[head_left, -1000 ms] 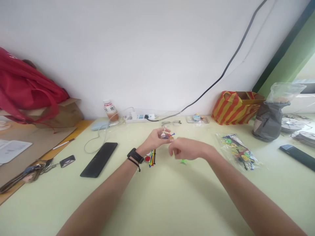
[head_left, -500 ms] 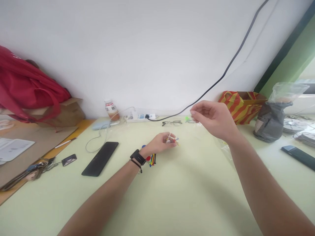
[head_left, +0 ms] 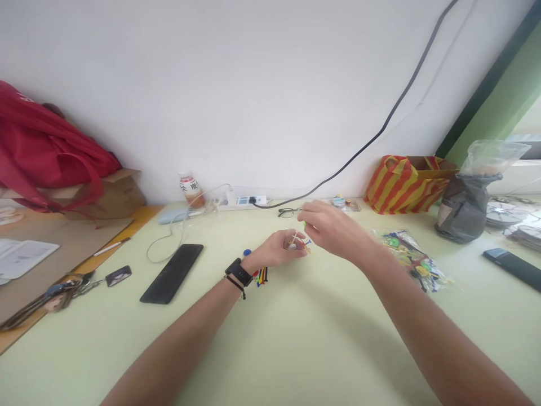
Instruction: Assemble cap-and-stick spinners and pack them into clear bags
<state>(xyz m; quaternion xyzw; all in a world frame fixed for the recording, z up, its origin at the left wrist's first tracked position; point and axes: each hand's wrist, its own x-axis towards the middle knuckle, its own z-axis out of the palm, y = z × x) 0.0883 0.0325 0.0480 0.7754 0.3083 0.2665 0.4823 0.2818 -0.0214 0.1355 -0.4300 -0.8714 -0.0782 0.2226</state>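
My left hand (head_left: 281,247), wearing a black watch (head_left: 239,272), is curled around a small, partly see-through toy (head_left: 292,242) with white, red, blue and yellow sticks in or across it. The palm and fingers hide much of its shape. Just above and to the right, my right hand (head_left: 327,228) is pinched, with a bit of a small bright green piece (head_left: 303,224) showing at its fingertips. Under my left wrist lie several coloured sticks (head_left: 262,276) in blue, yellow, red and black, and a blue disc (head_left: 247,253).
Right of my right forearm lies a clear bag of coloured plastic pieces (head_left: 416,262). A black phone (head_left: 171,273) rests on the left. Behind are glasses (head_left: 287,212), a power strip (head_left: 243,202), a bottle (head_left: 191,189) and a striped bag (head_left: 401,186).
My right hand has come left and down with the small green piece, close to the toy in my left hand. The bag of pieces is now uncovered. My left hand has barely moved.
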